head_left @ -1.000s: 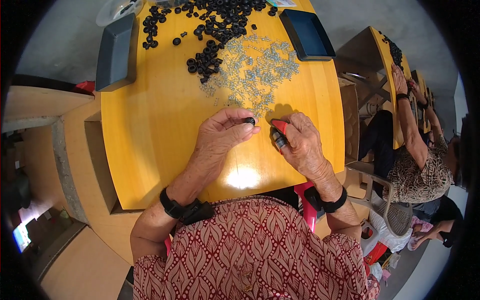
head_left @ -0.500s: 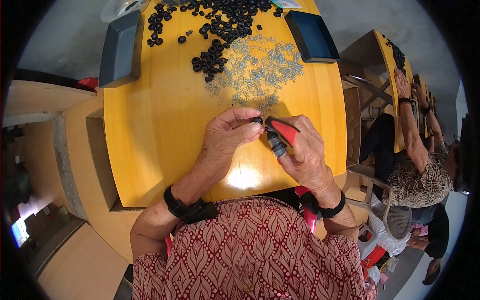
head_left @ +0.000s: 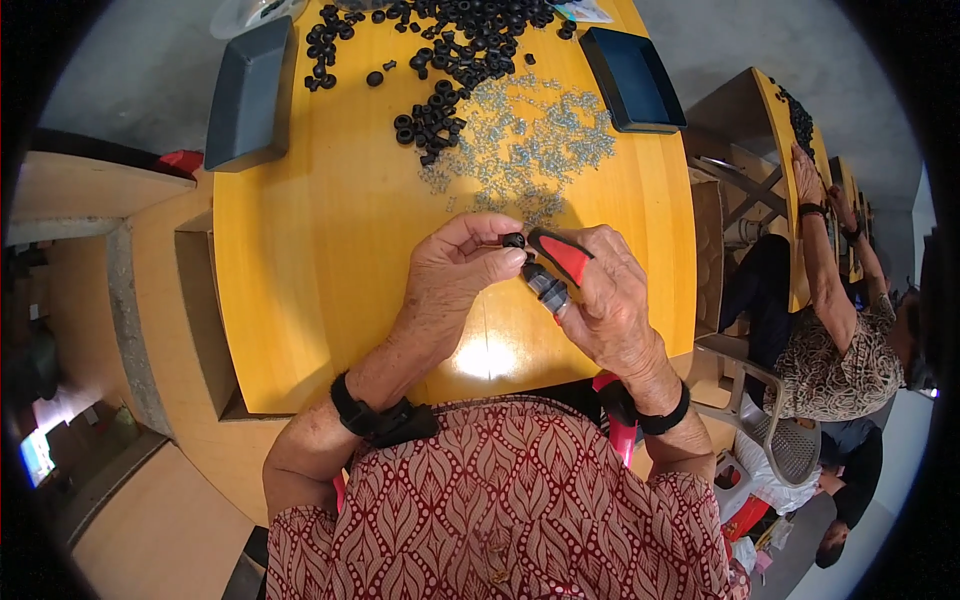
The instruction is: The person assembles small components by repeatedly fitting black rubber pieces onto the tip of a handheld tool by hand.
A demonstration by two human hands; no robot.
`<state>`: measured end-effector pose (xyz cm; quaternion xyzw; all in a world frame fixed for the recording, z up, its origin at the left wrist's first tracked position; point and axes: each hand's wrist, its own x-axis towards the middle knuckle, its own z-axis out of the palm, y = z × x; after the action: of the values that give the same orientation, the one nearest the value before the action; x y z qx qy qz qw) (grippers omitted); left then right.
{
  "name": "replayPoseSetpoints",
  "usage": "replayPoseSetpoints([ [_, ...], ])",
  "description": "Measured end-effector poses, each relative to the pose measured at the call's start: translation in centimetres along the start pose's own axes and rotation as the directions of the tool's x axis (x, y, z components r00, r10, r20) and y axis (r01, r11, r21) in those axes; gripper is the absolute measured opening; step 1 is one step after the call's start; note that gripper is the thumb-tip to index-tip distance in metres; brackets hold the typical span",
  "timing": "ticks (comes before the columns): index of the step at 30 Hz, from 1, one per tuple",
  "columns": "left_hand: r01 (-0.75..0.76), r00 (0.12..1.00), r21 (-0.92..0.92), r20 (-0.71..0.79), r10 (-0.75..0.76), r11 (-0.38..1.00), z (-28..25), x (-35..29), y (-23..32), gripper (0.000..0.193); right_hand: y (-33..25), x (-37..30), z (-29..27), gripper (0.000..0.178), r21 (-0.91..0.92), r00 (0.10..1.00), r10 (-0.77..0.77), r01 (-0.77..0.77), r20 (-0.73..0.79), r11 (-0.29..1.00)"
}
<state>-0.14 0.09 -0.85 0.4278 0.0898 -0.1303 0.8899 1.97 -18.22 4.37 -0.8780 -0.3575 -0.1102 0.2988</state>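
Note:
My left hand point(head_left: 458, 265) pinches a small black round part point(head_left: 514, 241) between thumb and fingertips, above the table. Close beside it, my right hand point(head_left: 612, 300) is wrapped round a red-and-black hand tool point(head_left: 566, 256) with a dark barrel ringed in grey, like a small power screwdriver. The barrel's narrow end points up at the black part; fingers hide whether the two touch. Beyond my hands lies a wide scatter of small shiny silvery pieces point(head_left: 530, 140), too small to name surely. Next to them is a heap of black ring-shaped and spool-shaped parts point(head_left: 470, 50).
A grey tray point(head_left: 250, 95) sits at the table's far left edge, a dark blue one point(head_left: 632, 80) at the far right. A clear plastic container point(head_left: 240, 15) stands behind the left tray. To the right, another person point(head_left: 840, 350) works at a neighbouring table beside a metal chair point(head_left: 790, 440).
The tool has tilted a little, its barrel end shifting leftward toward the black part. My left hand stays nearly in place, still pinching. The table scene shifts slightly in view.

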Motion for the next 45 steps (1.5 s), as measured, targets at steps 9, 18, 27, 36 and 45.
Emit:
replayPoseSetpoints([
  [9,-0.015,1.0,-0.035,0.011,0.016,0.999,0.1,0.0,-0.2,0.029,0.1,-0.1,0.2,0.028,-0.006,1.0,0.012,-0.012,-0.014,1.0],
  [18,-0.023,0.998,-0.066,0.052,0.027,0.998,-0.1,0.0,-0.4,0.029,0.7,-0.4,0.9,0.029,0.072,0.993,-0.002,0.011,-0.12,0.997],
  [27,0.04,0.991,-0.149,0.132,-0.021,0.988,-0.1,0.0,0.1,0.026,0.3,-0.2,-0.5,0.031,0.17,0.991,0.066,-0.045,-0.12,0.984],
  [36,0.072,0.989,-0.131,0.141,-0.053,0.989,0.1,-0.1,0.2,0.028,0.6,0.1,-1.4,0.032,0.165,0.996,0.054,-0.042,-0.07,0.985],
  [45,0.076,0.988,-0.079,0.137,-0.065,0.994,0.2,-0.2,0.3,0.027,0.8,0.3,-1.9,0.03,0.148,1.0,0.03,-0.028,-0.008,0.989],
])
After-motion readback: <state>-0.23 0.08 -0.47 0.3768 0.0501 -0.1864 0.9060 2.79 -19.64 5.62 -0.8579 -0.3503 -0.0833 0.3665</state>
